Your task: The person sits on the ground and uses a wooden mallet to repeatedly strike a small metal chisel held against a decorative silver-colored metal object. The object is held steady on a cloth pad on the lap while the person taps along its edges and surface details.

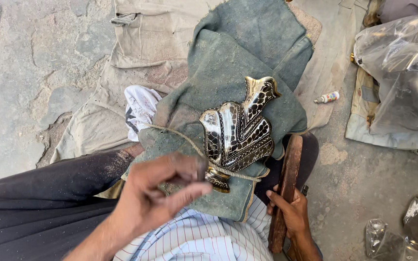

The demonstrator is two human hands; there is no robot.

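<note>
The left hand hovers in front of the lap, thumb and fingers curled in toward each other as though pinching something small; motion blur hides what, if anything, sits between them, and I cannot tell whether it grips the cord. The right hand is closed around the lower part of a wooden stick, which stands nearly upright beside the right knee, its upper end close to the cloth's edge.

Just past the left fingertips lies the metal piece, a shiny, leaf-like ornament with black and silver inlay and a small brass-coloured foot at its lower end. It rests flat on a folded, dusty green cloth spread over the knee. A pale cord runs from the left across the cloth to the ornament's foot and out toward the stick, seemingly holding the piece down.

As for progress, the inlay looks complete and bright over the whole face, so the surface work seems largely done; what remains cannot be read from here.

Farther out, a white rag peeks from under the cloth, a beige sheet covers the stone floor, a small tube lies to the right, and plastic-wrapped items sit beyond.
</note>
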